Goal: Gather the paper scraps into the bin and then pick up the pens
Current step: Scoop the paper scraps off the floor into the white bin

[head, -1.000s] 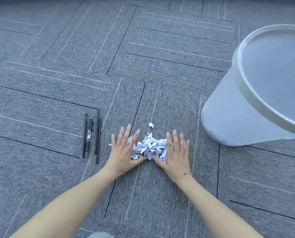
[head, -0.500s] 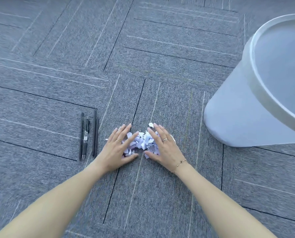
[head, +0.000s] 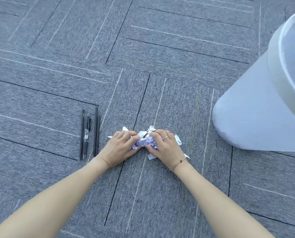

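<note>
1. While both forearms reach forward over the grey carpet floor (head: 160, 194), the left hand (head: 120, 149) and the right hand (head: 163, 146) press together from either side on a heap of paper scraps (head: 144, 140).
2. Fingers (head: 128, 134) of the left hand curl inward over the heap's left side, closed around the paper; a gold ring (head: 124, 138) sits on one of them.
3. Fingers of the right hand curl the same way over the right side, also gripping the scraps, with a silver ring (head: 165, 138) on one finger and a thin bracelet (head: 179, 162) at the wrist.
4. White and pale lilac pieces bulge up between the two hands, and a few loose bits stick out beyond them: one at the far left edge, some at the right, one under the right wrist.
5. The heap lies on the floor, not lifted clear as far as can be told.
6. Four black pens (head: 90, 133) lie side by side just left of the left hand, roughly parallel, pointing away from the person.
7. A pale grey bin (head: 246, 117) stands upright at the right, near the scraps but apart from them, its open rim partly cut off by the frame edge.
</note>
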